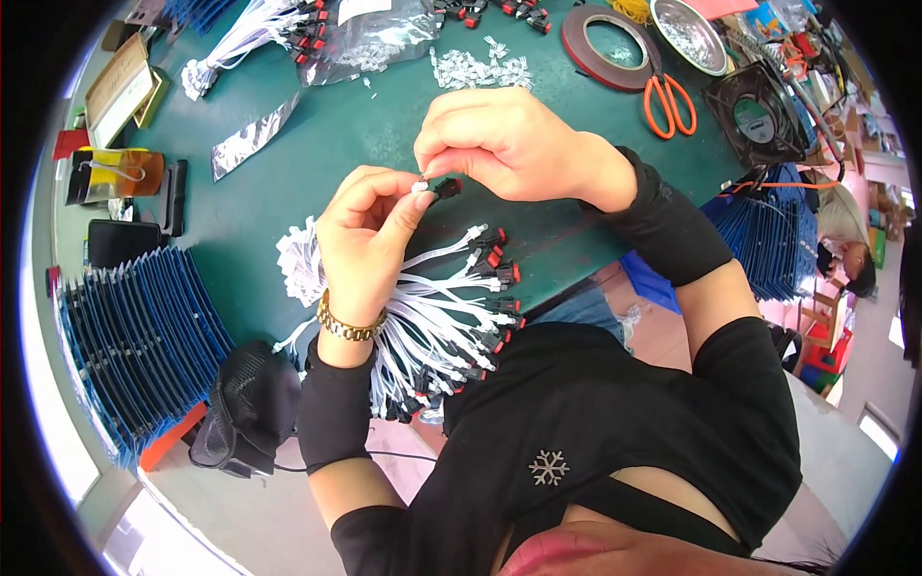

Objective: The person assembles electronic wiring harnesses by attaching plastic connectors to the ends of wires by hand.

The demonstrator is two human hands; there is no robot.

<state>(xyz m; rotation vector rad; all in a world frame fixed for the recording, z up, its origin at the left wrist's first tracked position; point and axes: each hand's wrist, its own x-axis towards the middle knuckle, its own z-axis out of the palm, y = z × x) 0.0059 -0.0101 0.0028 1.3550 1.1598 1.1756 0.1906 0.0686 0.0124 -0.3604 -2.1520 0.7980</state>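
Over the green table my left hand (365,230) pinches a small white connector (420,186) between thumb and forefinger. A black plug piece (447,189) sticks out just to the right of those fingertips. My right hand (504,144) is closed above it, thumb and finger pressed together at the connector's top; what they grip is too small to tell. Beneath and beside my left wrist lies a thick bundle of white cables (423,331) with black and red plugs at their right ends. White connectors (301,259) cluster at the bundle's left end.
Loose clear connectors (480,69) lie beyond my hands, beside a plastic bag (384,34). At far right are a tape roll (576,48), orange-handled scissors (669,108), a metal bowl (718,71) and a black fan (759,115). Blue dividers (144,336) stand left; a person (845,240) is at right.
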